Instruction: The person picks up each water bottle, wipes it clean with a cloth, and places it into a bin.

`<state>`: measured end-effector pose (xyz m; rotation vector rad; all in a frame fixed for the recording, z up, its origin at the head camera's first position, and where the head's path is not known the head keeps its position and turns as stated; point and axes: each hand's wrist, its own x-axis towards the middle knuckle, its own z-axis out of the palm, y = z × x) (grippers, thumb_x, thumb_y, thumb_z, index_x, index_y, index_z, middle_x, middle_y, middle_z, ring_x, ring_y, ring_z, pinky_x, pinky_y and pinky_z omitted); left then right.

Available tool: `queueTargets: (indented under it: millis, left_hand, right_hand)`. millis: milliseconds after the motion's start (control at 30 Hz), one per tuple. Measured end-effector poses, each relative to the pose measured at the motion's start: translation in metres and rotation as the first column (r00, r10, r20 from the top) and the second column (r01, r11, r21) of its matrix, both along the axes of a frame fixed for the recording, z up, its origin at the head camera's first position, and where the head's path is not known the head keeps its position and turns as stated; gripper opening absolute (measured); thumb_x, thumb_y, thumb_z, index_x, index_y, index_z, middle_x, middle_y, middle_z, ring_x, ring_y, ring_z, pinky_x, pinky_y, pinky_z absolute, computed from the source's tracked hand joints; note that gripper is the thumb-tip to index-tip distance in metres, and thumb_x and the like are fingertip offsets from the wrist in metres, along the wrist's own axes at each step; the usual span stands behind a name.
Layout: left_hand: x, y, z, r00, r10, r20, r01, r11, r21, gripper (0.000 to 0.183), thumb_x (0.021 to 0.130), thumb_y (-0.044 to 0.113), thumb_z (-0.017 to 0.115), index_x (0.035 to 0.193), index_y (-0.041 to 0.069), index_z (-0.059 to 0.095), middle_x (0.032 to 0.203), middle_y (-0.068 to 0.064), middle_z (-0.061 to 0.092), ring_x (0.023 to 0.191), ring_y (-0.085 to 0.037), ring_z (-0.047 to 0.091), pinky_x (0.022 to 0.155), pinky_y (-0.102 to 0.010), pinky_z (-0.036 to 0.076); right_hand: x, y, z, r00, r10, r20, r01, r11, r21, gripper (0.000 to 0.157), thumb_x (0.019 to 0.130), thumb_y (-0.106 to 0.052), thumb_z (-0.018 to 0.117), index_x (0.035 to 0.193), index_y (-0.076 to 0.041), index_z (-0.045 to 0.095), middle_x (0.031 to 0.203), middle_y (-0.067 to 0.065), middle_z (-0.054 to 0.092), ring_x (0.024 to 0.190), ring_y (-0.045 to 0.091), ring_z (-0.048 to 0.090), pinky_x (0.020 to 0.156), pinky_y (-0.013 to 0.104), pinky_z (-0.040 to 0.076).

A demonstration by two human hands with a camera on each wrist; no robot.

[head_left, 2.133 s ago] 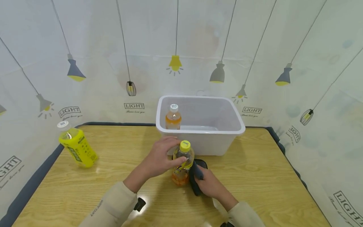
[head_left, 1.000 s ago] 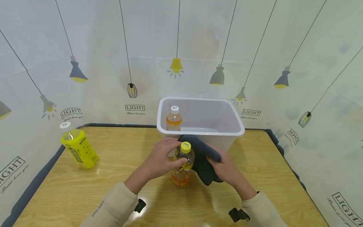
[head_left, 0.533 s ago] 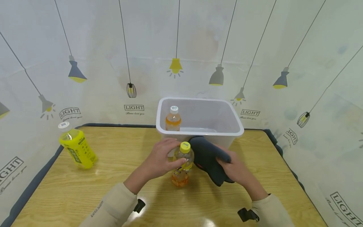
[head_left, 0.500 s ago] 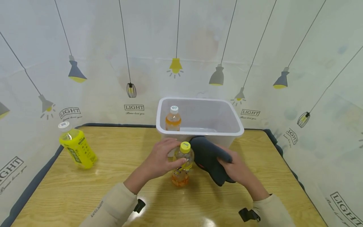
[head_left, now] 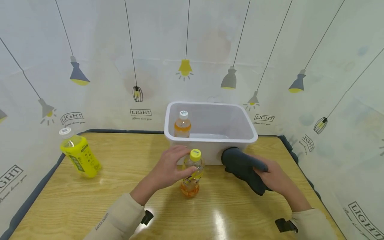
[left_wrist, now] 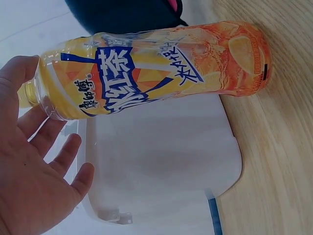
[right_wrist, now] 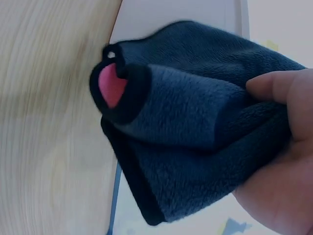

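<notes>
An iced tea bottle (head_left: 190, 186) with a yellow cap stands upright on the wooden table in front of the white bin. Around its upper part, just below the cap, my left hand (head_left: 169, 166) pinches it between thumb and fingers. The left wrist view shows its orange-and-yellow label (left_wrist: 122, 73) and the other fingers held off the bottle. To the right, my right hand (head_left: 271, 175) grips a folded dark blue towel (head_left: 244, 166) close to the bin's front. A pink patch (right_wrist: 111, 85) shows inside one fold in the right wrist view.
The white bin (head_left: 210, 140) stands at the back of the table (head_left: 129, 146), with a white-capped orange drink bottle (head_left: 182, 128) in its left end. A bottle of bright yellow liquid (head_left: 81, 155) is at the far left. Behind hangs a lamp-printed curtain (head_left: 162, 40).
My right hand has carried the towel away from the bottle, rightward along the bin's front. The towel was beside and behind the bottle before. My left hand has stayed on the bottle.
</notes>
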<state>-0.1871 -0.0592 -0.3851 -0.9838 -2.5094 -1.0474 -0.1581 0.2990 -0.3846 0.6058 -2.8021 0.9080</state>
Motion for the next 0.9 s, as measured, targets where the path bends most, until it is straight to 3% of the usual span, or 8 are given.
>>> queueTargets:
  millis: [167,300,433,567,700,800,900]
  left_hand:
    - [0.000,0.000,-0.001,1.000,-0.004,0.000,0.004,1.000,0.006,0.042,0.083,0.037,0.075,0.118,0.016,0.066,0.119,0.002,0.068,0.122,-0.020,0.056,0.106,-0.048,0.041]
    - [0.001,0.000,-0.001,1.000,0.007,0.030,-0.007,1.000,0.006,0.044,0.083,0.037,0.075,0.120,0.017,0.065,0.122,0.001,0.067,0.125,-0.021,0.055,0.109,-0.050,0.038]
    - [0.002,0.000,-0.002,0.998,0.021,0.058,-0.021,1.000,-0.001,0.046,0.083,0.037,0.074,0.123,0.017,0.064,0.126,0.000,0.066,0.127,-0.022,0.053,0.110,-0.052,0.036]
    - [0.002,0.001,-0.002,0.998,0.021,0.057,-0.022,1.000,0.004,0.046,0.083,0.037,0.074,0.123,0.017,0.064,0.125,0.000,0.066,0.127,-0.022,0.053,0.110,-0.051,0.037]
    - [0.002,0.002,-0.001,0.999,0.019,0.050,-0.020,1.000,0.013,0.046,0.082,0.036,0.075,0.122,0.015,0.065,0.124,-0.002,0.066,0.126,-0.023,0.054,0.109,-0.052,0.037]
    - [0.002,0.001,-0.001,0.998,0.016,0.060,-0.017,1.000,0.008,0.047,0.083,0.037,0.074,0.123,0.015,0.064,0.126,-0.002,0.066,0.127,-0.023,0.053,0.110,-0.053,0.036]
    - [0.002,0.000,0.001,0.997,0.014,0.077,-0.014,1.000,0.002,0.048,0.083,0.038,0.074,0.125,0.016,0.063,0.127,-0.001,0.065,0.128,-0.023,0.052,0.111,-0.052,0.036]
  right_hand:
    - [0.001,0.024,0.006,0.999,-0.047,-0.017,0.048,0.997,0.067,0.041,0.097,-0.001,0.053,0.135,-0.013,0.059,0.131,0.014,0.063,0.120,0.038,0.059,0.095,0.055,0.048]
    - [0.001,0.041,0.009,0.993,-0.116,-0.023,0.118,0.988,0.104,0.053,0.088,0.012,0.053,0.135,-0.012,0.058,0.131,0.019,0.062,0.120,0.044,0.056,0.096,0.061,0.045]
    - [0.002,0.055,0.006,0.981,-0.189,-0.035,0.192,0.958,0.213,0.069,0.077,0.020,0.052,0.139,-0.010,0.053,0.135,0.024,0.057,0.123,0.050,0.050,0.095,0.067,0.042]
    - [0.002,0.068,-0.012,0.968,-0.177,-0.176,0.230,0.908,0.350,0.079,0.071,0.020,0.064,0.141,-0.015,0.051,0.136,0.021,0.054,0.120,0.049,0.051,0.091,0.065,0.044]
    - [0.004,0.078,-0.038,0.947,-0.111,-0.301,0.232,0.884,0.406,0.088,0.065,0.022,0.071,0.140,-0.019,0.053,0.134,0.018,0.056,0.113,0.045,0.057,0.089,0.062,0.046]
    - [0.011,0.079,-0.057,0.969,-0.080,-0.234,0.178,0.884,0.433,0.090,0.063,0.027,0.068,0.140,-0.018,0.053,0.137,0.017,0.055,0.115,0.045,0.057,0.090,0.060,0.048]
    - [0.017,0.076,-0.071,0.993,-0.054,-0.105,0.097,0.880,0.465,0.085,0.065,0.026,0.067,0.138,-0.016,0.055,0.138,0.018,0.055,0.118,0.044,0.057,0.090,0.058,0.050]
